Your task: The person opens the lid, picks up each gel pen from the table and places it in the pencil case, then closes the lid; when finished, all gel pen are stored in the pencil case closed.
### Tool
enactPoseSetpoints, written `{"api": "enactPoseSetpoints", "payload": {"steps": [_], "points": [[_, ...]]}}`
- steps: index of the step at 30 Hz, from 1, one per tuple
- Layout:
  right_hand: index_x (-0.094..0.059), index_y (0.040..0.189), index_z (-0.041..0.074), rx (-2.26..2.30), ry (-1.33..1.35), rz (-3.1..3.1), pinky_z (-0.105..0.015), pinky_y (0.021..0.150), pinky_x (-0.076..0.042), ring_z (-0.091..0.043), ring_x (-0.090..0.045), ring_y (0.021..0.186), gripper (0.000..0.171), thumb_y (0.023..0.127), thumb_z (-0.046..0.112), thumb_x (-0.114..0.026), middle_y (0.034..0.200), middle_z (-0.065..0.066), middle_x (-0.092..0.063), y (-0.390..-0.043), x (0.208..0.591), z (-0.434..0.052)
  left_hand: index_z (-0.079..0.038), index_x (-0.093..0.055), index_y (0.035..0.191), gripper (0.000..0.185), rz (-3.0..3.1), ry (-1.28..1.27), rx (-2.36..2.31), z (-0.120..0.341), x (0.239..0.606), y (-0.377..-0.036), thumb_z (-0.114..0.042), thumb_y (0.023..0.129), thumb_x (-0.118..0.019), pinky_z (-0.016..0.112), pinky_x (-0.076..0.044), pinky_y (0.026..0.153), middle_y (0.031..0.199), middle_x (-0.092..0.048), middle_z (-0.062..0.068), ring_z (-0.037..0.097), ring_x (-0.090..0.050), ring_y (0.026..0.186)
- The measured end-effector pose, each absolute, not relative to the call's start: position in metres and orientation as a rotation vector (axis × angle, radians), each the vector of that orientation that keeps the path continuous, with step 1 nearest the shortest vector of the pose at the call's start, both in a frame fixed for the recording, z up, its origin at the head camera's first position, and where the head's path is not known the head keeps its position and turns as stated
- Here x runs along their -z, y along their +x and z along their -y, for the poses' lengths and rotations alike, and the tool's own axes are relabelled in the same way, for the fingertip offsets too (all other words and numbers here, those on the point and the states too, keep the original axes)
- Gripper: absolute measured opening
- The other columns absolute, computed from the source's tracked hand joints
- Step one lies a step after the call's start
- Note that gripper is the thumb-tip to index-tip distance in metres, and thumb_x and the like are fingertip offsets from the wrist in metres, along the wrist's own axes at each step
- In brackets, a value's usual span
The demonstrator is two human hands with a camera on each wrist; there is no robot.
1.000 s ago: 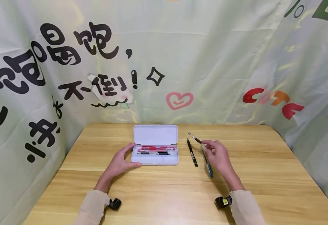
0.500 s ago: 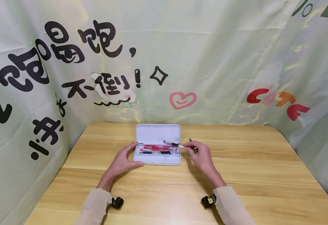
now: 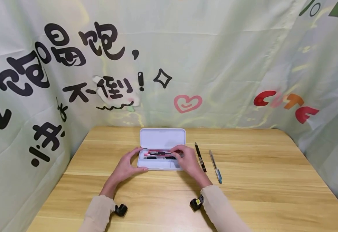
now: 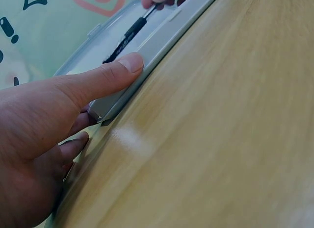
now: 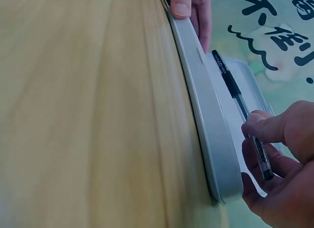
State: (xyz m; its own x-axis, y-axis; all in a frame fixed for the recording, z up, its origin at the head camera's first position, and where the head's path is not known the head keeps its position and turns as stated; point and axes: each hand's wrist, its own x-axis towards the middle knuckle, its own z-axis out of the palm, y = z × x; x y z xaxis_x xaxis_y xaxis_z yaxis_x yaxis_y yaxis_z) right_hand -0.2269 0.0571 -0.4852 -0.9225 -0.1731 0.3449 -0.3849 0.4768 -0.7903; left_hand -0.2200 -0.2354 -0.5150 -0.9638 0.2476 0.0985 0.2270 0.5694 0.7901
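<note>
Steadying the pencil case (image 3: 161,165) with my left hand (image 3: 124,167), right hand (image 3: 186,159) pinching a black pen (image 5: 240,101) into it, 2 pens (image 3: 208,161) left outside.

Bright, even light; soft shadows under arms; wrist views blurred up close; head view edges bowed.

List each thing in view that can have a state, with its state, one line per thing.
pencil case: open, lid up, pens inside.
left hand: fingers straight, steadying the case's left end.
right hand: pinching a black pen over the case.
black pen on table: lying loose.
blue pen: lying loose.
</note>
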Motion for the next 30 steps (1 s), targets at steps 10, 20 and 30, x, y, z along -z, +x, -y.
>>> {"api": "enactPoseSetpoints", "payload": {"steps": [10, 20, 30], "points": [[-0.081, 0.096, 0.007, -1.276, 0.61, 2.636, -0.041, 0.087, -0.057, -0.024, -0.07, 0.1, 0.011, 0.092, -0.001, -0.075, 0.1, -0.006, -0.076, -0.23, 0.487, -0.042, -0.022, -0.05, 0.151, 0.091, -2.765, 0.389, -1.37, 0.237, 0.515, -0.219, -0.043, 0.074, -0.093, 0.071, -0.022, 0.115, 0.164, -0.031, 0.021, 0.047, -0.028, 0.149], [-0.08, 0.101, 0.01, -1.329, 0.556, 2.674, -0.04, 0.09, -0.056, -0.023, -0.067, 0.104, 0.016, 0.092, -0.002, -0.074, 0.104, -0.004, -0.073, -0.227, 0.483, -0.045, -0.023, -0.051, 0.151, 0.091, -2.771, 0.389, -1.365, 0.236, 0.515, -0.221, -0.043, 0.073, -0.093, 0.07, -0.022, 0.116, 0.164, -0.031, 0.02, 0.046, -0.028, 0.149], [-0.077, 0.109, 0.005, -1.344, 0.499, 2.592, -0.046, 0.083, -0.054, -0.021, -0.065, 0.096, 0.019, 0.092, -0.002, -0.073, 0.107, -0.005, -0.073, -0.216, 0.46, -0.079, -0.022, -0.051, 0.151, 0.091, -2.778, 0.406, -1.374, 0.236, 0.515, -0.221, -0.041, 0.073, -0.094, 0.071, -0.023, 0.115, 0.164, -0.031, 0.021, 0.047, -0.028, 0.148]]}}
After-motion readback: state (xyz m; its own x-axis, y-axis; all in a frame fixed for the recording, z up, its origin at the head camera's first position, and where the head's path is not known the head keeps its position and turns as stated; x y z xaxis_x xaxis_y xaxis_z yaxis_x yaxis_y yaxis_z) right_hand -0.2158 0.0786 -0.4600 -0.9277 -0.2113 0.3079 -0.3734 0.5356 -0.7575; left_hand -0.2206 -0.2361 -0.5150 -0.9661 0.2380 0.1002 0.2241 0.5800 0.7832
